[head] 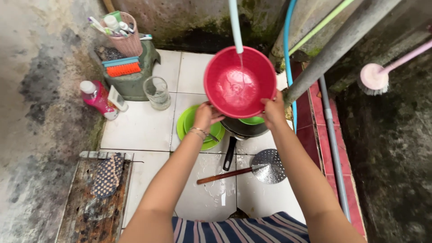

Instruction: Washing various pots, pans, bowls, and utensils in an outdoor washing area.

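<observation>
Both hands grip red bowl — water streaming in.

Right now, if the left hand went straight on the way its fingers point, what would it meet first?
The left hand already touches the red bowl at its lower left rim, fingers pointing up and right. Going on, it would press into the bowl's wall at once; depth is hard to judge.

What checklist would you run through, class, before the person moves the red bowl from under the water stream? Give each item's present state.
1. Both hands grip the rim: left hand, right hand on the red bowl: ok.
2. Water stream lands inside the bowl: ok.
3. Bowl rinsed free of soap: cannot tell.
4. Green plates below lie flat: ok.
5. Floor tiles dry: not ok, wet patches.
6. Skimmer clear of the arms: ok.
</observation>
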